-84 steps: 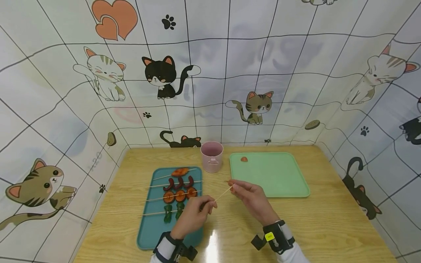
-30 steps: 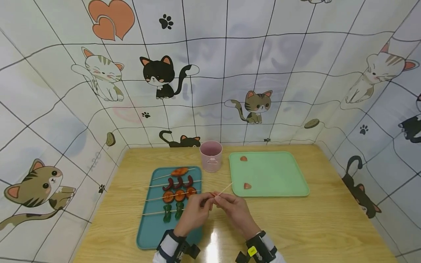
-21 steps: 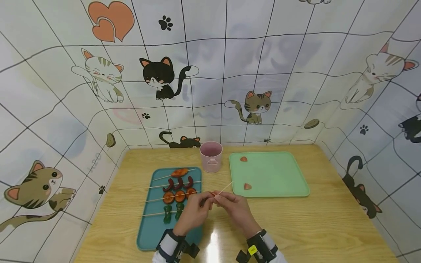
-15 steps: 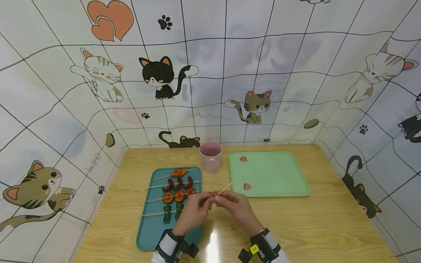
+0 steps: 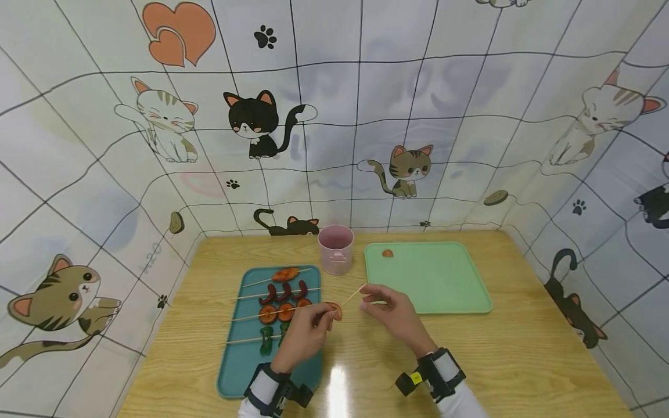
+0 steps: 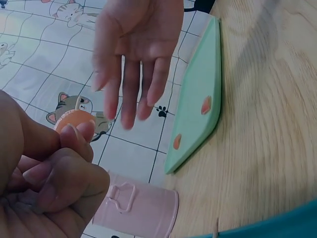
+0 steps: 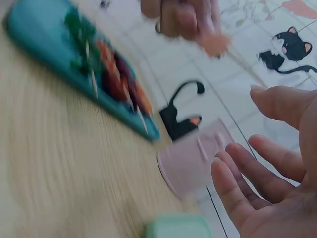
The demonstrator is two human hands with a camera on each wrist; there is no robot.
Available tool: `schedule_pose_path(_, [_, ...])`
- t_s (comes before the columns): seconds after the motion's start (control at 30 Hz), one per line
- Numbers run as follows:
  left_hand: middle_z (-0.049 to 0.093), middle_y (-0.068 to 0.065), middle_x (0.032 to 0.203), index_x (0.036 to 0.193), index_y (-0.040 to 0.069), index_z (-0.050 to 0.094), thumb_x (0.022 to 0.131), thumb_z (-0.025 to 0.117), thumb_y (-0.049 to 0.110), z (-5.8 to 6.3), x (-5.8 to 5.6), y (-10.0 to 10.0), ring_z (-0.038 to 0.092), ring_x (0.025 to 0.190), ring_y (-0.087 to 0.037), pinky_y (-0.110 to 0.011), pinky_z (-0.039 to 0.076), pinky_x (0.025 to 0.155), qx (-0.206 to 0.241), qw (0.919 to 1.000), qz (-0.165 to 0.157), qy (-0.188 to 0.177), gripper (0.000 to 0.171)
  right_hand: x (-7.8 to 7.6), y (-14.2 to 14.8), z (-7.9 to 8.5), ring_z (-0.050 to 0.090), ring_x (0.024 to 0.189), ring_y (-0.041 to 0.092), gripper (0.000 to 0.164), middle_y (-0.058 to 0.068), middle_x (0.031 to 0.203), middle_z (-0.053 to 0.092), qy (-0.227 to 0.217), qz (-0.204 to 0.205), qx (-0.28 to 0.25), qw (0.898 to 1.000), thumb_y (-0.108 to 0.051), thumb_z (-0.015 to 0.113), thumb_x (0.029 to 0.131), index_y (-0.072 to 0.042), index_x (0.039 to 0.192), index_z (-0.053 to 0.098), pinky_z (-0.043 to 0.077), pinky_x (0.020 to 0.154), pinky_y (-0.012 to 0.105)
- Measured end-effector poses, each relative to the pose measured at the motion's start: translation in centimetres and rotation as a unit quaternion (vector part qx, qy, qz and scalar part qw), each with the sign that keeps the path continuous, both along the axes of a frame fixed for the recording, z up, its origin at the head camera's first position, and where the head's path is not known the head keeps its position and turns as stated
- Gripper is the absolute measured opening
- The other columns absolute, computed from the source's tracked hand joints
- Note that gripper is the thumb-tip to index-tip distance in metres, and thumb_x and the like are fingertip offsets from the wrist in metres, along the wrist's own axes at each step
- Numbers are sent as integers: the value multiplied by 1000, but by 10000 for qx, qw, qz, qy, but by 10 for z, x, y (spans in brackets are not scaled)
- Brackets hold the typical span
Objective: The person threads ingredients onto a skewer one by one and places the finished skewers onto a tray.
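Note:
My left hand is above the right edge of the blue tray. It pinches a thin orange-pink slice, which sits on a wooden skewer pointing up to the right. In the left wrist view the slice looks round, its lower part covered by fingertips. My right hand is spread by the skewer's free end, its fingers loosely bent around nothing. Whether it touches the tip I cannot tell. Beyond it, on the green tray, lie two small reddish pieces; the right hand hides one from the head view.
Several loaded skewers lie across the blue tray, with dark red curved pieces, round brown-orange slices and green pieces. A pink cup stands between the trays at the back of the wooden table. A cat-print sheet rises behind.
Earlier, both hands were together on the skewer and slice. Now my right hand has let go and moved right, while the left has shifted slightly left, still holding the slice.

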State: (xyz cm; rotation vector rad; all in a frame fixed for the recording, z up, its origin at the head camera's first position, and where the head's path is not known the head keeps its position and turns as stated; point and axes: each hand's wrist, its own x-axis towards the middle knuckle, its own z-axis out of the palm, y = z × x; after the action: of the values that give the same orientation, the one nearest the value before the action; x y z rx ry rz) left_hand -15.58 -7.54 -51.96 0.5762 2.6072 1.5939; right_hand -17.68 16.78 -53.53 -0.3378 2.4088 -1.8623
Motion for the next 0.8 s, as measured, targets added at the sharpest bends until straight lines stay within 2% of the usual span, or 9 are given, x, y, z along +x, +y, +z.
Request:
schedule_pose_path(0.1, [61, 3, 73, 98, 14, 76, 106, 56, 14, -2, 1, -3, 52, 61, -3, -23, 46, 60, -29, 10000, 57, 57, 21, -8, 13, -3, 64, 120, 35, 48, 14, 133, 68, 24, -272, 286, 9992, -31, 78, 93, -13, 136, 65, 55, 95, 26])
schedule_pose_path(0.23, [62, 0, 71, 95, 14, 75, 107, 56, 16, -5, 1, -7, 50, 58, -2, -22, 44, 56, -69, 9998, 137, 122, 22, -17, 30, -9, 65, 119, 34, 48, 15, 134, 67, 292, -493, 807, 9951, -31, 78, 93, -17, 137, 64, 55, 98, 35])
schedule_pose_path(0.33, [62, 0, 71, 95, 13, 76, 106, 57, 16, -6, 1, -9, 50, 58, -2, -22, 43, 56, -58, 9997, 179, 139, 22, -22, 40, -15, 66, 116, 37, 48, 18, 133, 66, 615, -527, 1168, 9899, -26, 77, 94, -12, 138, 63, 56, 97, 43])
schedule_pose_path(0.47, [63, -5, 71, 96, 11, 76, 106, 57, 14, -6, 0, -10, 48, 57, -2, -22, 42, 56, -63, 9998, 176, 89, 22, -28, 50, -23, 67, 113, 40, 49, 21, 131, 66, 962, -534, 1788, 9777, -17, 76, 94, -3, 138, 61, 56, 95, 50])
schedule_pose_path(0.67, [64, -17, 74, 97, 8, 75, 107, 55, 13, -6, 0, -11, 45, 55, -1, -21, 40, 56, -117, 9998, 131, -13, 23, -36, 57, -28, 68, 111, 40, 45, 21, 130, 65, 761, -456, 2527, 9635, -17, 73, 96, 0, 136, 63, 56, 93, 53])
schedule_pose_path(0.8, [64, -16, 73, 98, 7, 75, 107, 54, 10, -6, 0, -12, 43, 53, -1, -20, 38, 55, -144, 9998, 100, -48, 23, -42, 58, -32, 68, 110, 38, 42, 20, 128, 66, 656, -348, 2950, 9526, -17, 73, 96, 0, 133, 65, 56, 93, 51])
